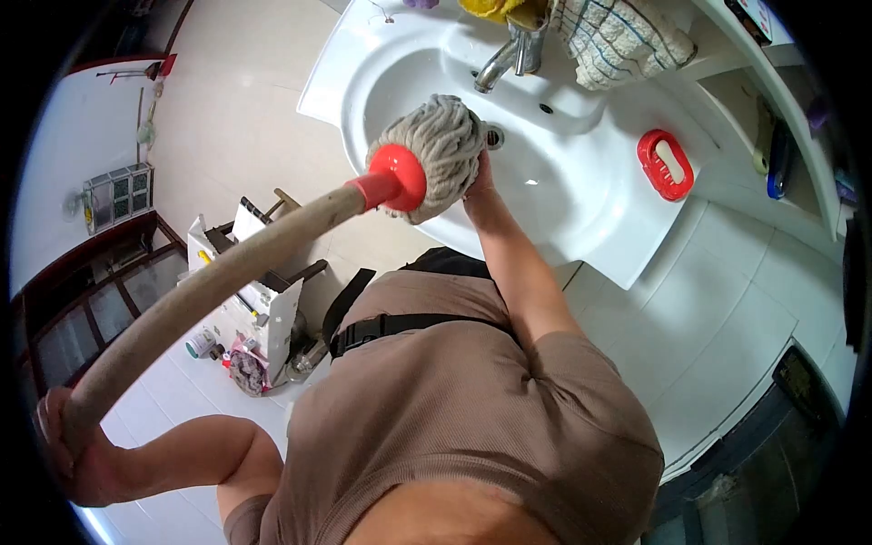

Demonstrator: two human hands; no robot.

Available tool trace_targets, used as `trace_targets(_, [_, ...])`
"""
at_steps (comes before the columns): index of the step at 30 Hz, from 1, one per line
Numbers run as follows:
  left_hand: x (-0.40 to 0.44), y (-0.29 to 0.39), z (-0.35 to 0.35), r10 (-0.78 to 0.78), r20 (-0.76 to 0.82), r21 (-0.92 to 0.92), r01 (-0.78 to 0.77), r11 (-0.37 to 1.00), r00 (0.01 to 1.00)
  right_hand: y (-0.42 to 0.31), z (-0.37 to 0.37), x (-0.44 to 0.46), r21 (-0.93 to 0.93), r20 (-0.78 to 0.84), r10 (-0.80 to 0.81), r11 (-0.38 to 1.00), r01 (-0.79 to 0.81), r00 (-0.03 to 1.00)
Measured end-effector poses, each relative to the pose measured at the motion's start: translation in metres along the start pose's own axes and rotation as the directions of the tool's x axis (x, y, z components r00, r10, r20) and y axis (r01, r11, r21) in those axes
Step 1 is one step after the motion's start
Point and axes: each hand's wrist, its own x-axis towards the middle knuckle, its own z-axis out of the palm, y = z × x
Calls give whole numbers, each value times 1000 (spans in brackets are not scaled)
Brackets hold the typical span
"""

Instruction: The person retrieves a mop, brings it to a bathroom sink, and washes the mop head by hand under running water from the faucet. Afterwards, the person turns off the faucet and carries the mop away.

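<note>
A mop (440, 154) with grey string strands and a red collar is raised over the white washbasin (581, 218). Its long wooden handle runs down to the lower left. Around the far end of that handle my left hand (86, 454) is closed, partly in the dark rim of the view. My right hand (481, 177) grips the strands at the mop head's right side; most of its fingers are hidden behind them. Just above the strands is the chrome faucet (501, 65), and the drain (494, 136) lies right beside them.
A red soap dish (666, 165) with a pale bar sits on the basin's right edge. A checked towel (618, 45) and a yellow cloth (495, 9) lie behind the faucet. Shelves (808, 118) stand at right. A cluttered white stand (259, 309) is at left.
</note>
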Motion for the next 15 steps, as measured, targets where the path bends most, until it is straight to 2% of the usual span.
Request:
trace_targets(2, [-9, 0, 6, -62, 176, -372, 124, 920, 983, -6, -23, 19, -4, -1, 5, 1000, -5, 1000])
trace_targets(3, [-21, -2, 24, -66, 448, -365, 250, 897, 892, -9, -21, 22, 10, 9, -1, 1000, 1, 1000])
trace_targets(5, [-26, 0, 29, -53, 677, -322, 360, 876, 734, -11, 3, 18, 40, -8, 10, 999, -9, 1000])
trace_targets(6, [-24, 4, 25, -39, 455, -306, 197, 931, 890, -12, 11, 17, 39, -5, 18, 999, -18, 1000])
trace_targets(7, [-22, 7, 22, 11, 206, -245, 41, 969, 979, -14, 16, 17, 77, 29, 72, 994, -74, 997])
trace_targets(8, [-21, 6, 22, 14, 205, -243, 37, 969, 979, -17, 18, 18, 113, 65, 121, 985, -128, 991])
trace_targets(10, [-20, 2, 23, 114, 437, -399, 78, 914, 892, -25, 19, 22, 109, 60, 120, 986, -126, 991])
trace_targets(11, [-21, -1, 26, 178, 534, -468, 114, 876, 827, -30, 20, 27, 2, 82, 159, 987, -160, 984])
trace_targets(12, [-22, -5, 28, 248, 615, -528, 158, 834, 749, -33, 26, 29, -105, 99, 201, 976, -190, 975])
trace_targets(14, [-24, -14, 37, 398, 727, -613, 270, 742, 559, -42, 37, 29, -89, 78, 257, 964, -250, 963])
trace_targets(15, [-42, -19, 70, 593, 199, -930, 341, -136, 780, -48, 39, 29, -261, -29, 277, 925, -275, 960])
